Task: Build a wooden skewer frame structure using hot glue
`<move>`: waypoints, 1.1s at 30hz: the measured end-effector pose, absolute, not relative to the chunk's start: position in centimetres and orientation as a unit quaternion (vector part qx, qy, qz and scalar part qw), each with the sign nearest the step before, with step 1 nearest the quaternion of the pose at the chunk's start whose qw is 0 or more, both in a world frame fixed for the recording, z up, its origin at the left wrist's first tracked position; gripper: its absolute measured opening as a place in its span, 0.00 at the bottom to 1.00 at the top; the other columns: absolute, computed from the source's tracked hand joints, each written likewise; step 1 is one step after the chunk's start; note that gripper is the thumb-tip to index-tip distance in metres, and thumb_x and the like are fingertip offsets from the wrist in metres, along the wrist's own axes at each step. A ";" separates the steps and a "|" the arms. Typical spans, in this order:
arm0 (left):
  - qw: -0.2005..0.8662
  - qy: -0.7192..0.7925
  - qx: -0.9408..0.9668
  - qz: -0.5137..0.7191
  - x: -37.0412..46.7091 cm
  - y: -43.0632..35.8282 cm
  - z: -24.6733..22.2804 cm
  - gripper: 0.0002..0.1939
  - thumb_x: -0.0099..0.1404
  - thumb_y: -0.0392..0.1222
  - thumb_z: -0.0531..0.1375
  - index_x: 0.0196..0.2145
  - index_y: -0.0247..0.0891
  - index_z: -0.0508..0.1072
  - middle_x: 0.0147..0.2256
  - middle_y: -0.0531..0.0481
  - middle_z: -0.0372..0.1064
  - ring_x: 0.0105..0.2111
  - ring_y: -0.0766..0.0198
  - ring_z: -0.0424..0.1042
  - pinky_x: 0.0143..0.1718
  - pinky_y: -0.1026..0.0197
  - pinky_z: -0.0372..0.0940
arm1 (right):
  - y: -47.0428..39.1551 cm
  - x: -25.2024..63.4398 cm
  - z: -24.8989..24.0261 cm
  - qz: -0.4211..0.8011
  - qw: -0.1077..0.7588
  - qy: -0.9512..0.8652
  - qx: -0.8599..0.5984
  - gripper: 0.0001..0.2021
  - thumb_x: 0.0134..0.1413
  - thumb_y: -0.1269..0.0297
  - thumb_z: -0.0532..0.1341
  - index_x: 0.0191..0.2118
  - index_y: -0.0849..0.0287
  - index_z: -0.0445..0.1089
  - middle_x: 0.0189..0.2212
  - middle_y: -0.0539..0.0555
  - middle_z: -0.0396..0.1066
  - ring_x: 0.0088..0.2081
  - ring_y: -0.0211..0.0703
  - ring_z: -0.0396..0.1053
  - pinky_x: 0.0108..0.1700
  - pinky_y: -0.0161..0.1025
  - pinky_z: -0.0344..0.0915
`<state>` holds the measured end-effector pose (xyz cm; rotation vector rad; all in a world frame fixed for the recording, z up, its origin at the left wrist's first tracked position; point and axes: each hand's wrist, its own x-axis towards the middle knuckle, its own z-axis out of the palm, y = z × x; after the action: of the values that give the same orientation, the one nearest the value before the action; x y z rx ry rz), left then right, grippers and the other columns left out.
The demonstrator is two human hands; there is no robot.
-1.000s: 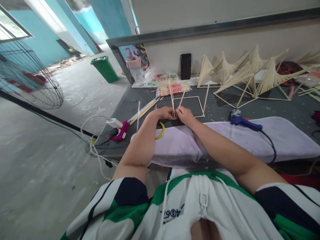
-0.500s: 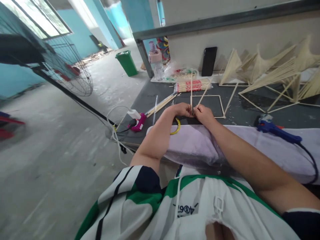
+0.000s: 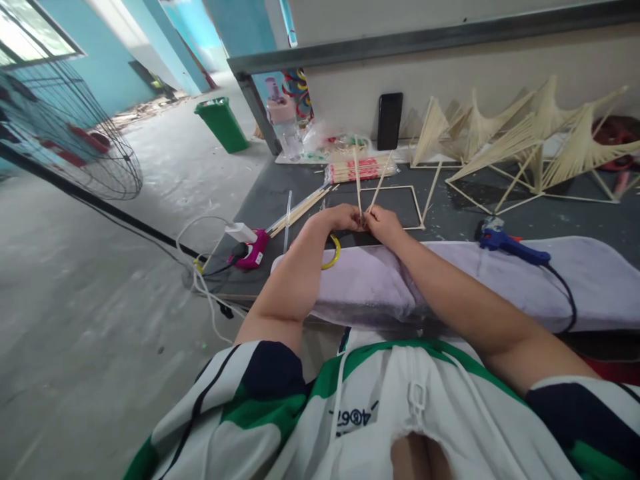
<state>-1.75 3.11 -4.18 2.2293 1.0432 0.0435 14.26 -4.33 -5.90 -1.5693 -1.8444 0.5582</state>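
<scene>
The grey desk [image 3: 290, 179] is bearing lilac cloth [image 3: 363, 283] along its near edge, a magenta socket [image 3: 255, 249] by the left, a stick frame [image 3: 417, 207] between near and far edges.

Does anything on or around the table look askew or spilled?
No obvious spill. The lilac cloth is creased and sags over the front edge of the table, and white cables dangle loosely off its left corner, which looks untidy.

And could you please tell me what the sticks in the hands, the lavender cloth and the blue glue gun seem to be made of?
Sticks: probably bamboo or other wood, unvarnished, judging by their pale straw colour.
Lavender cloth: a soft, matte fabric, perhaps plush; it creases and bunches.
Blue glue gun: likely hard plastic, given its evenly coloured, moulded-looking handle.
</scene>
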 end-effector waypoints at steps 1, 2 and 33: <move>0.331 0.400 0.854 0.018 -1.7 3.1 -4.2 0.09 0.53 0.39 0.64 0.33 0.32 0.74 0.29 0.54 0.71 0.30 0.69 0.67 0.37 0.65 0.61 | -4.4 14.3 -5.8 0.213 0.320 -0.703 -0.599 0.12 0.62 0.63 0.52 0.39 0.60 0.72 0.32 0.55 0.76 0.35 0.43 0.70 0.39 0.37 0.61; 0.332 0.399 0.855 0.018 -1.7 3.1 -4.2 0.09 0.53 0.39 0.64 0.33 0.33 0.74 0.28 0.54 0.70 0.30 0.69 0.66 0.37 0.66 0.61 | -4.4 14.3 -5.8 0.212 0.317 -0.702 -0.601 0.12 0.62 0.63 0.53 0.39 0.60 0.72 0.32 0.55 0.76 0.35 0.43 0.70 0.39 0.37 0.61; 0.295 0.381 0.876 -0.025 -2.4 3.1 -3.0 0.15 0.54 0.44 0.65 0.37 0.33 0.75 0.32 0.51 0.72 0.33 0.65 0.68 0.39 0.63 0.61 | -4.5 14.1 -5.3 0.195 0.328 -0.685 -0.621 0.11 0.60 0.59 0.55 0.34 0.58 0.70 0.31 0.54 0.74 0.36 0.44 0.70 0.42 0.38 0.61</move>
<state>-2.43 3.11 -2.97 2.3309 1.0136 -0.0652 14.11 -4.52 -5.34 -1.6250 -1.7925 0.5107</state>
